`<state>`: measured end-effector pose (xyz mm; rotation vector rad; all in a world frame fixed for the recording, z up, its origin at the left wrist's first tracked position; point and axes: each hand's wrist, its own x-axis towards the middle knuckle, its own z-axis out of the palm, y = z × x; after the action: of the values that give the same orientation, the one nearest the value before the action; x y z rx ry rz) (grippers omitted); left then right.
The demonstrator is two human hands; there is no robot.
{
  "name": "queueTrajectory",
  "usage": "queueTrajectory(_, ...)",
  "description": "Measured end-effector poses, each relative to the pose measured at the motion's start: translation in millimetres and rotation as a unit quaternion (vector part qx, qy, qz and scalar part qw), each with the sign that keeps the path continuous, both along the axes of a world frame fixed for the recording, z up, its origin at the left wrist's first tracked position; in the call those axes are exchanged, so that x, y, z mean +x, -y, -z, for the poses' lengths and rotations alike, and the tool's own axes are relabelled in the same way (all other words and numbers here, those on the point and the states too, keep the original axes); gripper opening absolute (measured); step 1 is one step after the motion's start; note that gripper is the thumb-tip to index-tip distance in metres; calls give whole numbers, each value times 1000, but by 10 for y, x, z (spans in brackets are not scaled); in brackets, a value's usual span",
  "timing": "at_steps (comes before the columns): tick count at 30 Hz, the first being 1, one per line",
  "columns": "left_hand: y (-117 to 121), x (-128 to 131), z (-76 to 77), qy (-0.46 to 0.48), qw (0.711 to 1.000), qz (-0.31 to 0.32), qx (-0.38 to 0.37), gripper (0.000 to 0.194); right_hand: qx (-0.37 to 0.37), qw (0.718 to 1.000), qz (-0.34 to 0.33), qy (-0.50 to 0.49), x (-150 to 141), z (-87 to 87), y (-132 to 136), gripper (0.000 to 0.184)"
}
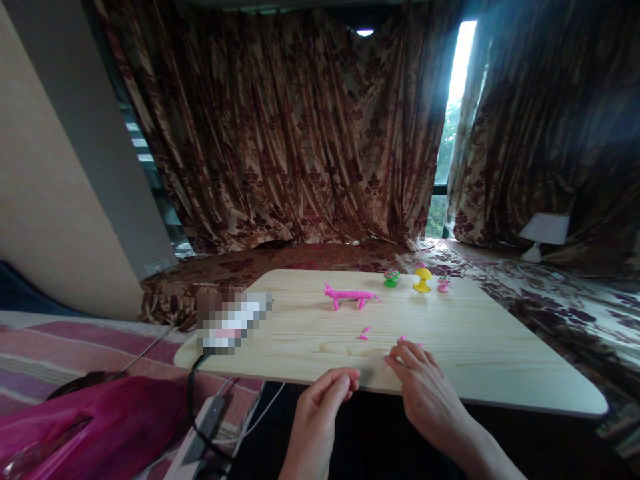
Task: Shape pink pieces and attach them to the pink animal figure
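Pink clay-like animal figure (349, 295) faces left, long axis crosswise. Small pink pieces (363, 337) before it. Your left hand (323, 407): pinched closed; right hand (425, 383): can't tell. Yellow mushroom-shaped toy (423, 279) to its right.

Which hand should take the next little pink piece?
Probably the right hand: it reaches over the pale wooden tabletop, its fingertips beside small, slender pink pieces. The left hand is pinched shut at the near edge.

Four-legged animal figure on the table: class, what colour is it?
The four-legged animal figure is bright pink, best seen in the head view.
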<state>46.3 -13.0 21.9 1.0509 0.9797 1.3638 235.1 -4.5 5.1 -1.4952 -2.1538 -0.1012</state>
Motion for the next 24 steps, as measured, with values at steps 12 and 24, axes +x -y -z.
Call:
queueTrajectory(12,-78,49,172,101,990,56,-82,20,10,995,-27,-97,-80,-112,-143,19)
queueTrajectory(24,-71,147,137,301,921,127,-211,15,84,978,-80,-175,-443,-210,15,21)
